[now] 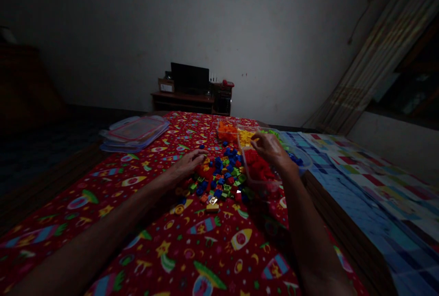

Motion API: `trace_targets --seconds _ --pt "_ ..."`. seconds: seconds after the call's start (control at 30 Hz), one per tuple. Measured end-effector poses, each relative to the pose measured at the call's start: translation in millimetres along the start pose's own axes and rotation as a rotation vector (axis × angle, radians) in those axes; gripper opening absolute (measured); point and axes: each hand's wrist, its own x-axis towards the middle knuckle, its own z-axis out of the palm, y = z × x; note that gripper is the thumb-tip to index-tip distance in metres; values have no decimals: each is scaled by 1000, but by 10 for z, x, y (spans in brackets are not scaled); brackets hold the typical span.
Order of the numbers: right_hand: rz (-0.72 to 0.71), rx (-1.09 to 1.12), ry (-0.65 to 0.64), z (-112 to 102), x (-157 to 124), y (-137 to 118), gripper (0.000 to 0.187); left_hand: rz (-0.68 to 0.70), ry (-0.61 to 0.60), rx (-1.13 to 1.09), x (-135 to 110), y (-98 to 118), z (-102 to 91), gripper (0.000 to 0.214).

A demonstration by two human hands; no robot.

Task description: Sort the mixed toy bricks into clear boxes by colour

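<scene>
Red, blue, green and yellow mixed in a heap of small hard-plastic bricks (225, 178), seen from the head camera, strewn over a red cloth printed with rockets and stars (185, 255). At the heap's left edge, left hand (189, 162) low, fingers reaching onto the outermost pieces; cannot tell whether gripping one. Past the heap's right side, right hand (270, 147) raised over a see-through plastic box of red bricks (255, 168), thumb and fingertips drawn together near yellow plastic bricks (244, 137); too dim to tell whether pinching a piece. Judging by looks, light, stiff, hardly fragile, a little slippery on smooth faces; best taken by two opposite side walls, between thumb and forefinger. Behind the heap, orange plastic bricks (227, 131) in a see-through box; farther right of it, bright green plastic bricks (273, 134) and dark blue plastic bricks (295, 159), partly hidden by hand and forearm. Likely in the way: close crowding within the heap and raised box walls beside it. Well left of the heap, stacked see-through plastic lids (137, 131); far behind it, a black flat monitor (190, 78).
</scene>
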Motion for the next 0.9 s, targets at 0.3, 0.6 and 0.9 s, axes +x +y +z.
trace_targets --seconds 0.3,0.6,0.9 --pt "-513 113 -328 864 -206 -681 13 58 -41 177 71 84 -590 51" --pt "-546 -15 -396 1098 -280 -552 36 -56 -381 503 -160 10 -463 50" --pt "-478 -155 -518 1017 -219 -505 38 17 -455 811 -48 -41 -383 31"
